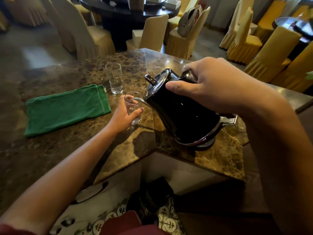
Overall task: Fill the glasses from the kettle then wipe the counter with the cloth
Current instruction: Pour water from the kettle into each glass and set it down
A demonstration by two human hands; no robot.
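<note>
My right hand (210, 85) grips the handle of a black kettle (179, 114), which is tilted left with its spout over a clear glass (133, 103). That glass stands on the brown marble counter (71, 150), and my left hand (124, 114) holds it around its side. A thin stream runs from the spout into it. A second glass (115, 78) stands farther back with water in its lower part. The rim of a third glass (157, 70) shows behind the kettle's lid. A folded green cloth (66, 109) lies flat to the left of the glasses.
The counter has a notched front edge near me (152, 160). Beyond it stand several chairs in beige and yellow covers (155, 31) and a dark round table (128, 9). A grey bag (189, 22) sits on one chair.
</note>
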